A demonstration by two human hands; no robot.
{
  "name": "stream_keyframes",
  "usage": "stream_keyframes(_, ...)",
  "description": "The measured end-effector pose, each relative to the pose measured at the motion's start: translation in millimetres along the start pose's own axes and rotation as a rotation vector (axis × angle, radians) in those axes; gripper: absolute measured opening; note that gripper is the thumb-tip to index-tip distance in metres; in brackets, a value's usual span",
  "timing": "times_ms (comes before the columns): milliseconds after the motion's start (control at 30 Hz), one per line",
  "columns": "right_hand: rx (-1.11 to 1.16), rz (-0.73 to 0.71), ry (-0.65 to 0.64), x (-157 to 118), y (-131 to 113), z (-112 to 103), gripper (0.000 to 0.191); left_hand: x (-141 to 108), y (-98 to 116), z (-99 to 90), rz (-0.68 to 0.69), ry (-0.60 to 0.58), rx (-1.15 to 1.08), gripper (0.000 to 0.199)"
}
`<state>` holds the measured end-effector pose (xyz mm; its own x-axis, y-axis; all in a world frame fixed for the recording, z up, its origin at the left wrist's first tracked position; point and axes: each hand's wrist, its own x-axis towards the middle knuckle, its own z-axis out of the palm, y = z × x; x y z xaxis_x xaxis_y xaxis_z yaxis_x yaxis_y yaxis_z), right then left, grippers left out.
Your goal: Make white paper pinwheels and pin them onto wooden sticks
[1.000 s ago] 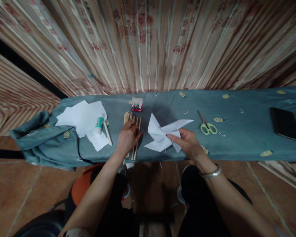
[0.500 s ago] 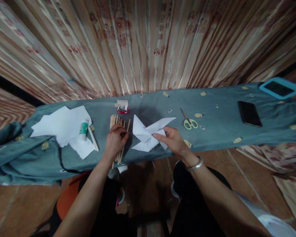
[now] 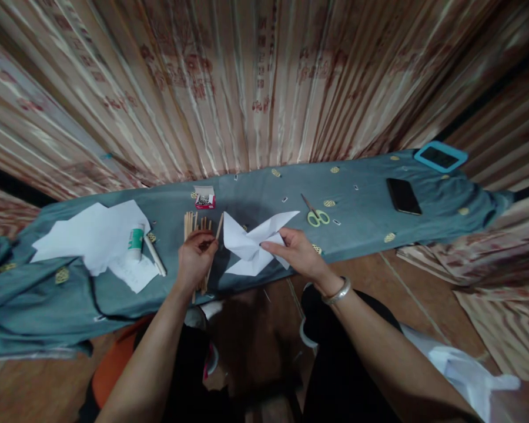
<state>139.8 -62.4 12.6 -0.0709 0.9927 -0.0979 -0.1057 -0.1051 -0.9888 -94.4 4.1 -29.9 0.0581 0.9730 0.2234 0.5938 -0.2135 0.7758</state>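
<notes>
My right hand (image 3: 293, 251) pinches a white paper pinwheel (image 3: 247, 249) near its centre, thumb on top. The folded blades spread out over the cloth. My left hand (image 3: 196, 252) is closed, thumb and fingers pinching a thin wooden stick (image 3: 220, 226), whose upper end points away from me beside the pinwheel's left blade. Under and beside that hand lie several more wooden sticks (image 3: 188, 222), partly covered by the fingers. Just beyond them sits an open red box (image 3: 205, 201) of small metal pieces, too small to name surely.
Left on the grey-green cloth (image 3: 357, 217) are white paper sheets (image 3: 94, 226), a glue stick (image 3: 135, 242) and a white pen (image 3: 155, 255). To the right lie green-handled scissors (image 3: 318, 217), a black phone (image 3: 404, 196) and a blue-framed tablet (image 3: 441, 157). A patterned curtain (image 3: 247, 88) hangs behind.
The camera view has turned, so everything sits farther left in the picture. My left fingers have closed on a stick and brought it slightly nearer the pinwheel. My right hand keeps its hold.
</notes>
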Motion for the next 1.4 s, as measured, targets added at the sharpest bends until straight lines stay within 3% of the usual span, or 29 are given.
stream_keyframes(200, 0.038, 0.006, 0.023, -5, 2, 2, 0.029, -6, 6, 2.4, -0.064, -0.002, -0.145, 0.024)
stream_keyframes(467, 0.094, 0.015, 0.036, -12, 7, 1, 0.034, -11, 27, 1.3, -0.281, 0.032, -0.394, 0.017)
stream_keyframes(667, 0.056, 0.045, 0.024, -17, 12, 6, 0.036, -23, 32, 2.6, -0.274, -0.074, -0.642, 0.023)
stream_keyframes(900, -0.029, 0.023, -0.008, -20, 14, 16, 0.036, -39, 28, 10.6, -0.455, -0.116, -0.872, 0.033)
stream_keyframes(1033, -0.103, -0.034, -0.029, -25, 11, 19, 0.029, -37, 40, 9.6, -0.587, -0.119, -1.018, 0.037)
stream_keyframes(1133, -0.23, -0.094, -0.042, -31, 4, 21, 0.021, -38, 51, 7.8, -0.667, -0.192, -1.048, 0.04)
stream_keyframes(1267, -0.336, -0.168, -0.022, -38, -4, 23, 0.012, -43, 58, 6.0, -0.683, -0.274, -1.062, 0.039)
stream_keyframes(1400, -0.296, -0.33, 0.003, -40, -4, 22, 0.007, -46, 59, 3.8, -0.672, -0.305, -1.091, 0.035)
